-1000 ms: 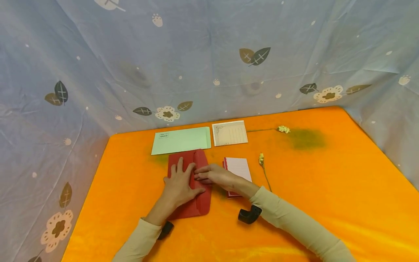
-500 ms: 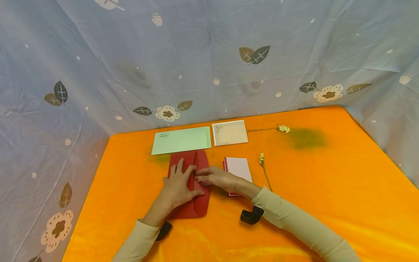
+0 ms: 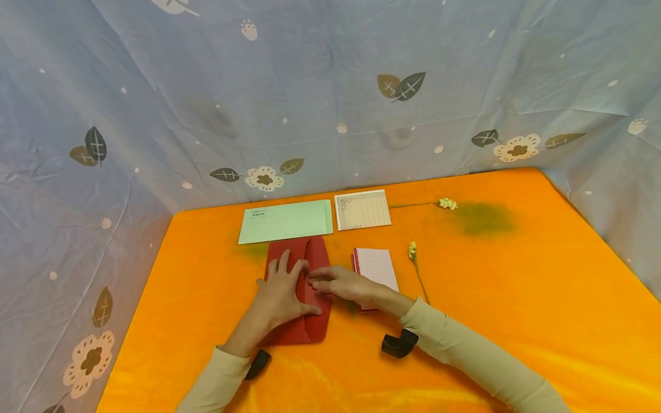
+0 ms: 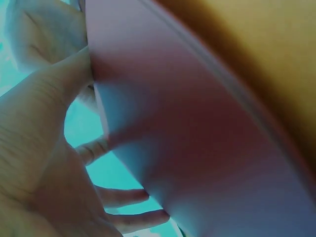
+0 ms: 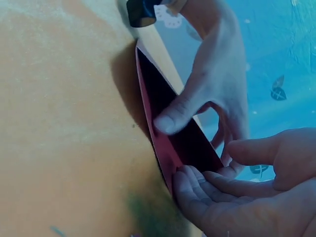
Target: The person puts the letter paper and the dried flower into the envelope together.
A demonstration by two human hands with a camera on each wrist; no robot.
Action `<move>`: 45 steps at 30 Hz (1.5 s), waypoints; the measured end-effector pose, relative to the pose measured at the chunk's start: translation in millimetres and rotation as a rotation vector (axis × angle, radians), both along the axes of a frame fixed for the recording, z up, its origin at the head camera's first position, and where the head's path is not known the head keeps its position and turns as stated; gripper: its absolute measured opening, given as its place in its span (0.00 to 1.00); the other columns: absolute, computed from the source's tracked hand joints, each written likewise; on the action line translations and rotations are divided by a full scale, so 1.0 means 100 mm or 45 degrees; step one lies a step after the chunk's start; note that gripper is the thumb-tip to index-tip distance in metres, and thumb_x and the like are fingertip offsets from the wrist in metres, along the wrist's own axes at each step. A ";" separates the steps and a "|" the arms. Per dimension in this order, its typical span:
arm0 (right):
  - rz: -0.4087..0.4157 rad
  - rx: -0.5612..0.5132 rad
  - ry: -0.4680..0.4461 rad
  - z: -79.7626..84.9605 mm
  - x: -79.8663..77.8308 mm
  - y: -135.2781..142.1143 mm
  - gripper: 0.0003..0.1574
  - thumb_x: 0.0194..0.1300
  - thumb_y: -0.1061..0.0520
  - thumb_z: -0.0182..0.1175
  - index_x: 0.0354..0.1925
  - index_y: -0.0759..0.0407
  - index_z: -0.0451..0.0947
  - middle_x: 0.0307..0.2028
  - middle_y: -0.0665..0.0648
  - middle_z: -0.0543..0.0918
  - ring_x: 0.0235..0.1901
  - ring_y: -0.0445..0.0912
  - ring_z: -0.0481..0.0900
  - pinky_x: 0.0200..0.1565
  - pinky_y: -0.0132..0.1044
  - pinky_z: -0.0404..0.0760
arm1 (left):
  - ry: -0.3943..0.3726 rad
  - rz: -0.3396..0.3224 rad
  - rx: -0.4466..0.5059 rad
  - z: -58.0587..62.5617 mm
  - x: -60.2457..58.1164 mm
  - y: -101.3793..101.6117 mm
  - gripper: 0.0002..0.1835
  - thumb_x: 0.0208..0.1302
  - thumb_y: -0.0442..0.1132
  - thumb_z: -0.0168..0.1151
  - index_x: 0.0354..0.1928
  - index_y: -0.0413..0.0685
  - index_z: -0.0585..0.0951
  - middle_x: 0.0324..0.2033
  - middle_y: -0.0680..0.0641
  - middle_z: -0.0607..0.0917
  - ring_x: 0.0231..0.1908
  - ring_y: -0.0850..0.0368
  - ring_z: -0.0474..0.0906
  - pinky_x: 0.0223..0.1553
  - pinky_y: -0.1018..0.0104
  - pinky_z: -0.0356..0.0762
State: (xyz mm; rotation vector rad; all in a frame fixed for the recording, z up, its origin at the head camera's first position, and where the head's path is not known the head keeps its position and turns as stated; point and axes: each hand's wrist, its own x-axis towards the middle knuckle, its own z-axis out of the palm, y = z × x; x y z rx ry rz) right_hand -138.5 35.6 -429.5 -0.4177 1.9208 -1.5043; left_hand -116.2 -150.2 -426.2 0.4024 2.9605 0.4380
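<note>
A red envelope lies in front of me, its flap folded out to the right. My left hand rests on the envelope with fingers and thumb spread, the thumb tip towards the flap. From the right, my right hand reaches over the flap, its fingertips at the fold line. In the right wrist view, the right fingers touch the flap's inner side beside the dark opening of the envelope, and the right thumb stands apart. The left thumb lies across that opening. Whether anything is inside is hidden.
Beyond the envelope lie a pale green envelope and a cream lined card. Pink-white note paper lies partly under the right wrist. Two dried flower stems lie on the orange cloth.
The red envelope has turned slightly and its flap lies a little flatter. My right hand has shifted slightly towards me; the left hand has barely moved.
</note>
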 end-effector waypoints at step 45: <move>-0.096 0.563 0.900 0.03 -0.27 1.24 0.41 0.51 0.60 0.76 0.60 0.74 0.72 0.56 0.68 0.79 0.57 0.62 0.74 0.60 0.56 0.70 | 0.044 0.019 0.001 -0.02 0.03 0.04 0.50 0.31 0.66 0.80 0.59 0.56 0.69 0.71 0.32 0.57 0.66 0.30 0.55 0.45 0.20 0.63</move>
